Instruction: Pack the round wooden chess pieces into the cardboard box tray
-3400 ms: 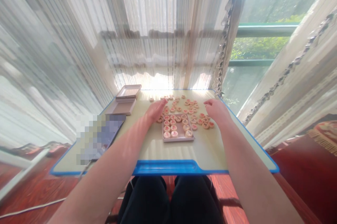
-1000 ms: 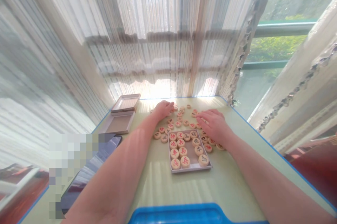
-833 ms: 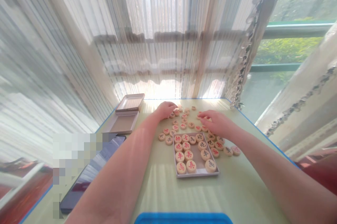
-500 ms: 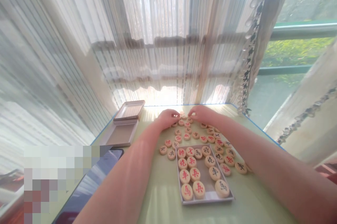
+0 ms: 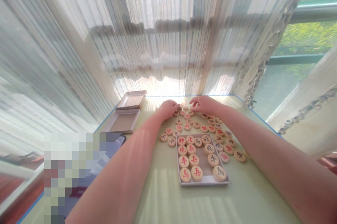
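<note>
Round wooden xiangqi pieces with red and black characters lie scattered over the table; one red piece (image 5: pixel 187 116) is near its far side. There my left hand (image 5: pixel 168 109) is closed, its fingertips on a dark-marked xiangqi piece (image 5: pixel 179 109). To the right, my right hand (image 5: pixel 202 104) hovers with bent fingers and a gap between thumb and forefinger; it appears to hold nothing. Between my forearms a shallow box tray (image 5: pixel 205 183) holds pieces in rows, red ones at left, black ones at right, with its bare bottom showing between them.
Two shallow box parts, a nearer one (image 5: pixel 122 121) and a farther one (image 5: pixel 131 100), lie at the table's left edge. A dark flat device (image 5: pixel 116 146) is beside my left forearm, partly blurred out. Sheer striped curtains (image 5: pixel 163 48) hang behind the blue-edged table (image 5: pixel 158 196).
My right hand has drawn right, away from the far pieces, its fingers parting. My left hand has come down onto a piece. The view has tilted slightly; the tray's pieces look the same.
</note>
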Demonstrator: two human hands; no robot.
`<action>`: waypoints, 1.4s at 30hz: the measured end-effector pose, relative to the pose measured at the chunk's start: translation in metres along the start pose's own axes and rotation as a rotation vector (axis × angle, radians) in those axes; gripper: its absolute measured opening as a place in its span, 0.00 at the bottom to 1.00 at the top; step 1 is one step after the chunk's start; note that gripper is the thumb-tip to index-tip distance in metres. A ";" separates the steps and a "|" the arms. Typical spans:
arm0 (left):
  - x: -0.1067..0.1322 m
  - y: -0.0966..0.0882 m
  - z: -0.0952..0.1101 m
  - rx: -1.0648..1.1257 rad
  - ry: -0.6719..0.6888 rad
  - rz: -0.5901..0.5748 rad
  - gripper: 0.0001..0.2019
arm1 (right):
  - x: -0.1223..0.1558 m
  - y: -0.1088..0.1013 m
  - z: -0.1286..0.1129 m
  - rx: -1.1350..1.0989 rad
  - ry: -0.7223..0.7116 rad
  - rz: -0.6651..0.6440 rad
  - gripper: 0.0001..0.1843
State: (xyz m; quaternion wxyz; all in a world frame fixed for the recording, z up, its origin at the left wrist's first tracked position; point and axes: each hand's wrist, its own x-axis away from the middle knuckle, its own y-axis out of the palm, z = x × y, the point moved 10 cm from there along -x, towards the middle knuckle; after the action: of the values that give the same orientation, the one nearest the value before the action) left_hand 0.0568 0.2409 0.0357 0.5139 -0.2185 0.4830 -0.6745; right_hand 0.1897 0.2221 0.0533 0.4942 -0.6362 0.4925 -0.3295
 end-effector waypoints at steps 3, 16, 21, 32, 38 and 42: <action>-0.001 0.001 -0.001 -0.033 -0.003 0.009 0.20 | 0.001 0.000 0.004 -0.079 0.047 0.006 0.21; 0.000 -0.012 -0.018 0.026 -0.140 0.109 0.17 | -0.010 0.019 -0.019 0.091 -0.193 0.072 0.21; 0.002 -0.023 -0.008 -0.200 -0.140 0.089 0.13 | -0.012 0.014 -0.012 0.119 -0.132 0.052 0.19; 0.006 -0.016 -0.002 -0.245 -0.179 -0.024 0.13 | -0.005 0.000 0.013 0.047 0.014 0.082 0.14; 0.003 -0.009 -0.014 -0.054 -0.172 -0.046 0.13 | -0.005 0.001 0.006 0.039 -0.004 0.060 0.15; 0.000 -0.009 -0.027 0.020 -0.211 -0.006 0.13 | -0.006 0.002 0.005 0.016 -0.019 0.068 0.15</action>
State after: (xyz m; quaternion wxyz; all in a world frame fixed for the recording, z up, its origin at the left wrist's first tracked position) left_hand 0.0313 0.2528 0.0315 0.5619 -0.2847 0.4190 -0.6540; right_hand 0.1921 0.2298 0.0502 0.5146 -0.6182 0.5066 -0.3104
